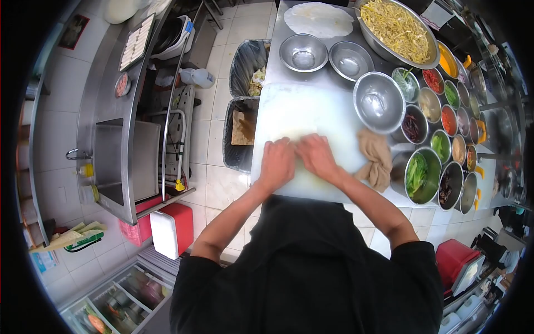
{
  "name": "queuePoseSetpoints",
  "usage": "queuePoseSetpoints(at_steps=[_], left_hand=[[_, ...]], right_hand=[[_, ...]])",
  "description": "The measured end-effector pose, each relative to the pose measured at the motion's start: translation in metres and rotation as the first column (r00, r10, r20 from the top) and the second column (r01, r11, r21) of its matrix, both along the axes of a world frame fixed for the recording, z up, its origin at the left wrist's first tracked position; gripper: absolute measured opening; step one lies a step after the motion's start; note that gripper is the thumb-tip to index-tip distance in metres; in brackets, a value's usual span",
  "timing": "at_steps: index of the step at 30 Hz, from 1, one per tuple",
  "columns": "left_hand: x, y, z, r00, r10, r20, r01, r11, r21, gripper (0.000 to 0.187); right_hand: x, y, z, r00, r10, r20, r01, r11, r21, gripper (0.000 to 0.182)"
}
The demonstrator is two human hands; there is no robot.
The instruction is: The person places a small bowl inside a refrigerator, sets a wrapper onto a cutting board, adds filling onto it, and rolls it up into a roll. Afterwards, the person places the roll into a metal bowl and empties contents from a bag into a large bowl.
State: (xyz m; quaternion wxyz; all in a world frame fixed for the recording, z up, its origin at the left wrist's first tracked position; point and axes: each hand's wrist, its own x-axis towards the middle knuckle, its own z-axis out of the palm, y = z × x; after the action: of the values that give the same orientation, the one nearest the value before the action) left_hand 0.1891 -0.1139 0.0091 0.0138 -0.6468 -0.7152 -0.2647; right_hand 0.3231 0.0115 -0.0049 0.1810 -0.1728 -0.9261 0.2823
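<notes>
My left hand (278, 163) and my right hand (317, 157) are close together over a white cutting board (289, 106). The fingers of both are curled in, pressed down at the board's middle. A faint yellowish patch shows on the board around the fingertips, but what they hold, if anything, I cannot make out. A crumpled brown cloth (375, 158) lies at the board's right edge, not far from my right hand. Beyond it, a steel bowl (379, 103) rests partly over the board's upper right corner.
Two more steel bowls, one on the left (303, 53) and one on the right (351, 60), stand behind the board. A thin pale round sheet (318, 20) lies farther back. A large bowl of yellow shreds (397, 30) and several ingredient containers (416, 172) line the right. Lined bins (238, 133) adjoin the table's left side.
</notes>
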Motion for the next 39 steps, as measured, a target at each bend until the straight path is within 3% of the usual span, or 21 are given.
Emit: queuePoseSetpoints(at_steps=[8, 11, 14, 16, 23, 32, 35, 39], left_hand=[[0.003, -0.004, -0.023, 0.999, -0.031, -0.005, 0.03, 0.988, -0.15, 0.047], [0.004, -0.003, -0.024, 0.999, -0.026, -0.034, 0.023, 0.995, -0.093, 0.034], [0.003, -0.006, -0.026, 0.994, -0.046, -0.101, 0.033, 0.991, -0.131, 0.051], [0.004, -0.005, -0.025, 0.996, -0.043, -0.083, 0.031, 0.99, -0.137, 0.052], [0.002, -0.004, -0.025, 0.997, -0.024, 0.07, 0.031, 0.994, -0.106, 0.053], [0.002, -0.004, -0.022, 0.987, 0.029, -0.159, -0.041, 0.997, -0.073, 0.051], [-0.002, -0.003, -0.024, 0.989, -0.009, -0.149, -0.02, 0.981, -0.192, 0.051], [-0.009, -0.001, -0.022, 0.993, -0.048, -0.107, 0.03, 0.985, -0.17, 0.047]], right_hand=[[-0.001, 0.002, 0.006, 0.998, -0.017, 0.062, 0.019, 0.999, -0.026, 0.02], [0.004, -0.003, 0.003, 1.0, -0.016, 0.006, 0.016, 1.0, 0.022, 0.029], [0.008, -0.009, 0.0, 0.996, 0.001, -0.085, 0.008, 0.995, 0.098, 0.037], [0.012, -0.011, 0.0, 0.996, 0.027, -0.085, -0.017, 0.994, 0.112, 0.04], [0.011, -0.002, -0.002, 0.993, 0.093, -0.078, -0.081, 0.986, 0.147, 0.034], [0.006, 0.009, 0.0, 0.992, 0.125, -0.028, -0.123, 0.991, 0.057, 0.03], [0.003, 0.016, 0.003, 0.988, 0.156, -0.013, -0.156, 0.988, -0.001, 0.027], [-0.001, 0.022, 0.008, 0.983, 0.182, 0.033, -0.18, 0.982, -0.054, 0.023]])
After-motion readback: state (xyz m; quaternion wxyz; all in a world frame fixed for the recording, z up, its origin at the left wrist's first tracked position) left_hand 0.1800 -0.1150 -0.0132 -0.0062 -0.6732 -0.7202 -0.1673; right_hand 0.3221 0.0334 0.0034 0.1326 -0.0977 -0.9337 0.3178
